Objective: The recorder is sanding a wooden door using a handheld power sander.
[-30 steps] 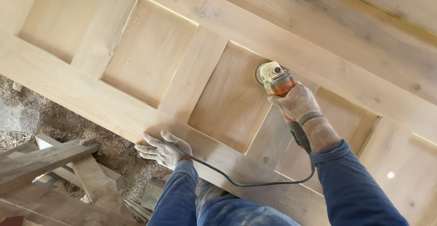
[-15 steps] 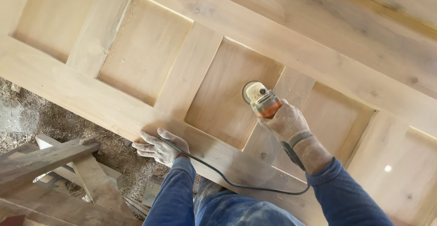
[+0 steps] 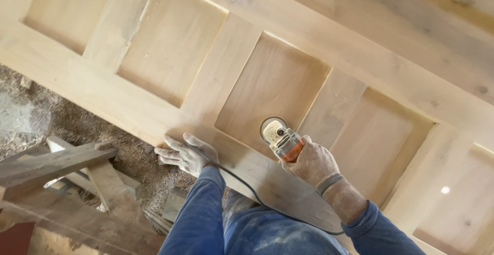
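Open room: recessed panels (image 3: 170,44) at our ten to two o'clock lie bare.
Obstacles: cord (image 3: 247,185) at six; scrap timbers (image 3: 56,162) at eight.

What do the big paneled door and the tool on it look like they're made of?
The door looks like bare, unfinished wood: pale, matte, with visible grain and knots. The sander in the right hand seems to have a grey metal head and an orange plastic body, dulled by dust.
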